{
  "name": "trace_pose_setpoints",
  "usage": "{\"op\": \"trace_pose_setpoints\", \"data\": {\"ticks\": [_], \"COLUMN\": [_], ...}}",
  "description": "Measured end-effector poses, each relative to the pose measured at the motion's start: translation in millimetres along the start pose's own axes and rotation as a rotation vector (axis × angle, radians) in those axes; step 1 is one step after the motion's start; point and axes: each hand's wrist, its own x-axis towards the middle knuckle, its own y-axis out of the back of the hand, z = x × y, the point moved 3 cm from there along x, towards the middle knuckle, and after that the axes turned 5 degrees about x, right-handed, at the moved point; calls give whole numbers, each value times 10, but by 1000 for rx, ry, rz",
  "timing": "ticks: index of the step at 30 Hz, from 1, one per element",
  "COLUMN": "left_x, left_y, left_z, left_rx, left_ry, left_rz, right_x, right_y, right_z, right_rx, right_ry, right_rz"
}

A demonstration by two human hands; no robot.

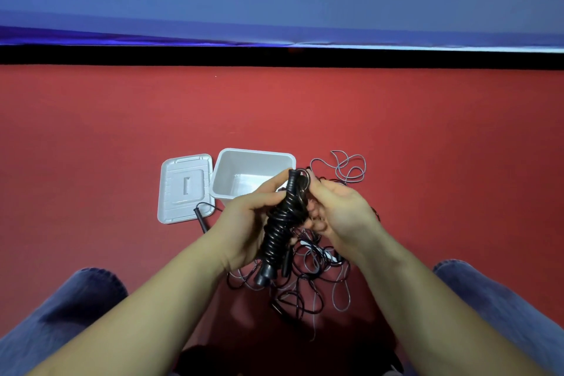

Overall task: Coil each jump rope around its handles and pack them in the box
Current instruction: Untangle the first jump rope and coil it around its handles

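Note:
A black jump rope (279, 227) is wound in tight turns around its two handles, tilted upright in front of me. My left hand (247, 220) grips the wound handles from the left. My right hand (338, 210) holds the rope's last loops near the top of the handles. Behind the hands stands an open white box (244, 168), which looks to hold nothing. Under my hands lies a tangle of loose black and grey ropes (308, 278). More grey rope (348, 166) loops to the right of the box.
The white lid (184, 188) lies flat left of the box. A loose black handle (201, 220) rests by the lid's near corner. Everything sits on a red floor; my knees in blue jeans flank the rope pile. A black strip and blue wall run behind.

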Motion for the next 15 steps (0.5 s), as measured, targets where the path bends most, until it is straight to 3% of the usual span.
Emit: {"op": "trace_pose_setpoints", "data": {"ticks": [10,15], "left_x": [18,-8], "left_y": [-7,-68], "left_z": [-33,29], "left_rx": [365,438], "left_ry": [-10,-23], "left_rz": [78,43], "right_x": [63,16], "right_y": [185,301], "right_z": [-165,-308], "right_rx": [-194,-188], "right_ry": [273,384], "right_rz": [261,302]}}
